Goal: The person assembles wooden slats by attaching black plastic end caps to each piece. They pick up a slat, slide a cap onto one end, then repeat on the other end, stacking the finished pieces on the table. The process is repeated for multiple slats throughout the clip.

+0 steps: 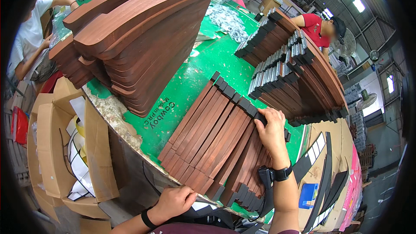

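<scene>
A row of reddish-brown wooden slats (212, 132) lies side by side in front of me on a green tabletop (221, 56). Black caps (225, 89) cover the slats' far ends. My right hand (273, 130) is closed over the capped end of a slat at the right of the row, thumb on the near side. Near the slats' lower ends, at the table edge, my left hand (175, 201) has its fingers curled in. What that hand holds, if anything, is hidden. More black caps (249, 197) show at the row's lower right.
A tall stack of curved brown boards (147, 39) stands at the far left. Slats with black and silvery ends (281, 67) are piled at the right. An open cardboard box (99, 160) sits lower left; black strips (323, 182) lie right. Two people work across the table.
</scene>
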### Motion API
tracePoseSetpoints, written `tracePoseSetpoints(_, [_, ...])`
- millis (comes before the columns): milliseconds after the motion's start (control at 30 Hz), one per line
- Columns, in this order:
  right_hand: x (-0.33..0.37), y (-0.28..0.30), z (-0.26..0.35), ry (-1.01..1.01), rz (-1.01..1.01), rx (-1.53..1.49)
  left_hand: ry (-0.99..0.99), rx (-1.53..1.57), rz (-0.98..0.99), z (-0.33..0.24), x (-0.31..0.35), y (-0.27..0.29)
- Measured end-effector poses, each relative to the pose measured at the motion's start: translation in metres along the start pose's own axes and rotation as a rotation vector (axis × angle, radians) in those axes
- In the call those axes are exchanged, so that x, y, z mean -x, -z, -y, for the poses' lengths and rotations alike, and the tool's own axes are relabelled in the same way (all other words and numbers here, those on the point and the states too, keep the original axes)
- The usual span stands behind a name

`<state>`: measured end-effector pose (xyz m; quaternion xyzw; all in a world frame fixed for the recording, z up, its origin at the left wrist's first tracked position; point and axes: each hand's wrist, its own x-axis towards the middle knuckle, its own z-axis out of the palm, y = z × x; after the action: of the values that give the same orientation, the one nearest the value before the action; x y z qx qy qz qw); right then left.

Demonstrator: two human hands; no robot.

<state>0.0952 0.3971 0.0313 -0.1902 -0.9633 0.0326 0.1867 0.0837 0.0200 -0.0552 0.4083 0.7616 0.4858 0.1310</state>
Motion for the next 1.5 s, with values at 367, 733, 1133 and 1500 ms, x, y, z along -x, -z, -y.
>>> tracePoseSetpoints(367, [0.003, -0.004, -0.004, -0.037, -0.004, -0.092, 0.001, -0.016, 0.005, 0.003, 0.003, -0.003])
tracePoseSetpoints(733, [0.002, -0.004, 0.0, -0.06, -0.02, -0.135, -0.016, -0.015, -0.012, 0.0, 0.0, -0.002])
tracePoseSetpoints(1133, [-0.001, -0.005, -0.003, -0.043, -0.031, -0.101, -0.038, -0.028, -0.022, 0.0, 0.0, 0.0])
tracePoseSetpoints(1500, [0.015, -0.019, -0.006, 0.0, -0.107, -0.185, -0.059, -0.001, -0.061, -0.002, 0.0, -0.003])
